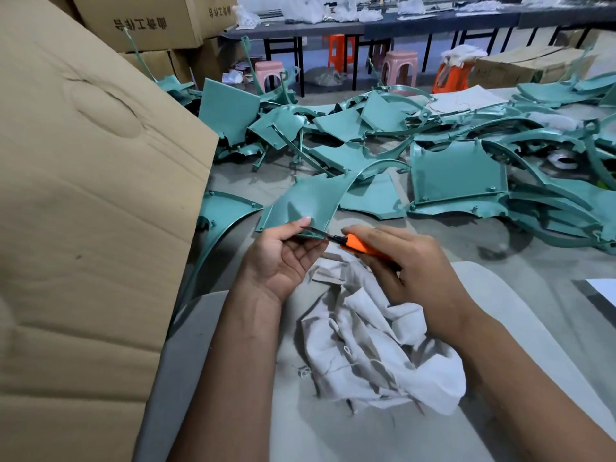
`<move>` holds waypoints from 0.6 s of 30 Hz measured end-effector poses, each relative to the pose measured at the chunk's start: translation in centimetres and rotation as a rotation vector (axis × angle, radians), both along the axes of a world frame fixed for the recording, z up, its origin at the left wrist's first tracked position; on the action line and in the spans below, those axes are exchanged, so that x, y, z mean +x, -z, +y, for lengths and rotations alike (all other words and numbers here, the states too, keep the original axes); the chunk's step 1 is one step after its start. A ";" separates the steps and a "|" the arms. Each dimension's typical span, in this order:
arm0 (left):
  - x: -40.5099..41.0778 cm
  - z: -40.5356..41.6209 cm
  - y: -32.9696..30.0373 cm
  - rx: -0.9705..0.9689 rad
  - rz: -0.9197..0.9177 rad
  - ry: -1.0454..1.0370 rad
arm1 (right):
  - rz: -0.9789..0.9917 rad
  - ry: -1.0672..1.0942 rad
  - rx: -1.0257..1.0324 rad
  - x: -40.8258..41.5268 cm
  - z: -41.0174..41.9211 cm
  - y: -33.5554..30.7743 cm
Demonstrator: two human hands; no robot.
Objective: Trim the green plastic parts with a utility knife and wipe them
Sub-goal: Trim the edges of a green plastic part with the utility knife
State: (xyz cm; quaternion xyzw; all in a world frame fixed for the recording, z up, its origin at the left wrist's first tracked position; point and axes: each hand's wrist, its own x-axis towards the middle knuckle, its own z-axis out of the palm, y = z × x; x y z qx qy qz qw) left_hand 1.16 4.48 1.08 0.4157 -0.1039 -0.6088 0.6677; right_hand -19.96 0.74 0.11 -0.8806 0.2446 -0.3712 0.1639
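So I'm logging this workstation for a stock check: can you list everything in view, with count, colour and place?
held plastic part: one, green, pinched at its near edge
utility knife: one, orange with a dark blade, blade at the held part's edge
cloth: one, whitish, crumpled on the lap
plastic parts: too many to count, green, piled on the floor ahead
cardboard box: one large, brown, at the left; more stacked behind
stools: two pink, two orange, by the far tables
left hand: holds the part, fingers on its edge
right hand: grips the knife
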 end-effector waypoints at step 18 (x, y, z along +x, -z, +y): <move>-6.4 -0.8 -0.3 -0.268 0.005 0.038 | -0.630 0.075 0.548 1.2 0.2 -0.3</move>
